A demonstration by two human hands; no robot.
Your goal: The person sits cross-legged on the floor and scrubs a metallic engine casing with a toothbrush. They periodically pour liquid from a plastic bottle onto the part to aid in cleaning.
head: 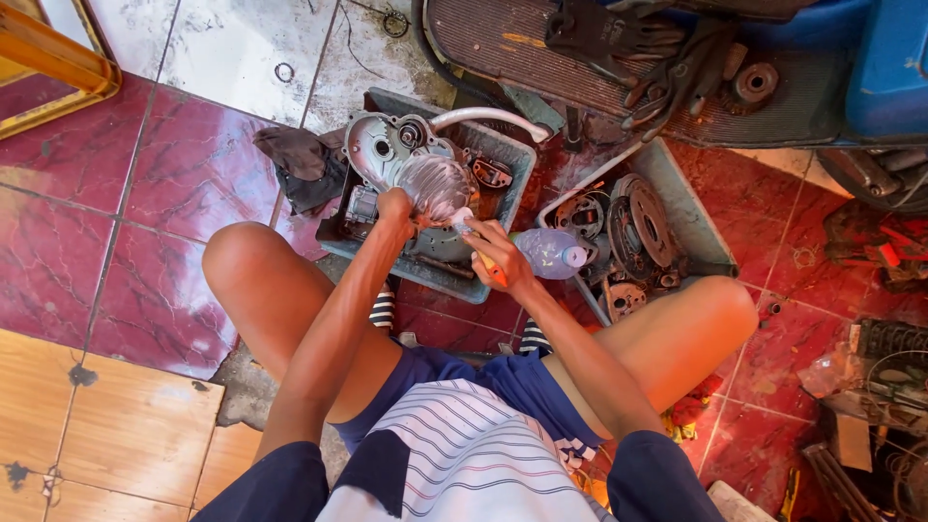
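I sit on the floor with my knees apart. My left hand (395,208) grips a silver metal engine cover (411,164) and holds it tilted over a grey tray (517,159). My right hand (496,253) is closed on an orange-handled brush, its head against the cover's lower rim. A clear plastic bottle (553,253) lies just right of that hand, by my wrist. A white curved hose (488,117) rests on the tray's far edge.
A second grey tray (691,208) at right holds round clutch parts and other dark metal pieces. A dark rag (304,159) lies left of the first tray. Black gloves (643,48) rest on a scooter footboard at top. Tools and parts crowd the right floor edge.
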